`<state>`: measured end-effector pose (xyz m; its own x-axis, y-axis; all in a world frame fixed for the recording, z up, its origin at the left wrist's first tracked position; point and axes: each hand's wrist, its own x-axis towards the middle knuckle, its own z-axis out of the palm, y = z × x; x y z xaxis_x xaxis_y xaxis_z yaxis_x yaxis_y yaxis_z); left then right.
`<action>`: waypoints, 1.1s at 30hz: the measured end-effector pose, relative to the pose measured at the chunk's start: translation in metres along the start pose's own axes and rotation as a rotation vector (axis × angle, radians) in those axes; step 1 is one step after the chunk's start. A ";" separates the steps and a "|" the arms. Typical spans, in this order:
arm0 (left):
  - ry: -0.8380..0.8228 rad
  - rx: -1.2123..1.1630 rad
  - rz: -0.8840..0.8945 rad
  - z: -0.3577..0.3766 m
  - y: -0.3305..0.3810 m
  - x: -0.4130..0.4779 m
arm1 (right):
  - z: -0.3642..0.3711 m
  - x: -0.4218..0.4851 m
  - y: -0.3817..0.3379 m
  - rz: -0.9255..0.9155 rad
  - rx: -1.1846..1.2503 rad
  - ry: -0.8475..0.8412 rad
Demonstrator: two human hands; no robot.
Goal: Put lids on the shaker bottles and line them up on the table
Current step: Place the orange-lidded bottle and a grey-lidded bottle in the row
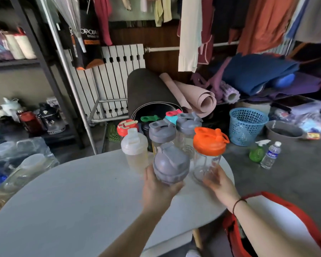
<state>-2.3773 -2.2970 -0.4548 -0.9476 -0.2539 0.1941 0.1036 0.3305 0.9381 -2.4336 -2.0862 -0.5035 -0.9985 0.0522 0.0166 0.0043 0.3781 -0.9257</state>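
Note:
Several lidded shaker bottles stand clustered at the far right of the pale round table (78, 191). My left hand (158, 190) is shut on a grey-lidded bottle (170, 163), held just above the table in front of the cluster. My right hand (218, 182) wraps the base of a clear bottle with an orange lid (208, 140) standing near the table's right edge. Behind stand a white-lidded bottle (134, 145), two more grey-lidded bottles (161, 131) (188, 123), a red-lidded one (127, 127), and green (149, 118) and teal-pink (172, 115) lids further back.
A blue mesh basket (247, 125), a green spray bottle (257, 152) and a small water bottle (271, 154) stand on the floor to the right. Rolled mats (152, 93) lean behind the table. Clear containers (24, 164) sit at the left. A red bag (267, 229) is at lower right.

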 end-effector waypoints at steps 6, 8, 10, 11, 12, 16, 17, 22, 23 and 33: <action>-0.025 -0.086 -0.019 0.024 -0.006 0.021 | -0.005 0.002 0.005 0.016 0.007 -0.036; -0.120 -0.168 -0.013 0.015 -0.013 0.024 | -0.005 0.004 0.006 0.013 0.002 -0.056; -0.195 -0.193 -0.016 0.004 -0.019 0.023 | -0.006 0.005 0.007 0.011 0.001 -0.067; -0.197 -0.172 -0.023 0.001 -0.021 0.022 | -0.006 0.006 0.009 0.003 0.004 -0.065; -0.172 -0.128 -0.032 0.002 -0.023 0.020 | -0.006 0.004 0.007 0.002 0.004 -0.065; -0.055 0.044 -0.068 0.019 -0.027 0.013 | -0.003 0.000 0.001 0.013 0.084 -0.081; -0.038 0.061 -0.059 0.024 -0.026 0.013 | 0.000 0.001 0.002 0.016 0.105 -0.064; -0.041 -0.018 -0.034 0.030 -0.031 0.017 | 0.010 0.004 -0.007 0.002 0.054 0.116; -0.053 -0.049 -0.036 0.028 -0.035 0.019 | 0.009 0.006 -0.005 -0.003 0.038 0.116; -0.072 -0.040 -0.044 0.028 -0.047 0.020 | 0.007 0.012 0.000 0.006 0.012 0.036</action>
<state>-2.4098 -2.2927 -0.5033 -0.9705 -0.2012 0.1330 0.0721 0.2839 0.9561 -2.4460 -2.0920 -0.5056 -0.9959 0.0872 0.0245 0.0092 0.3667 -0.9303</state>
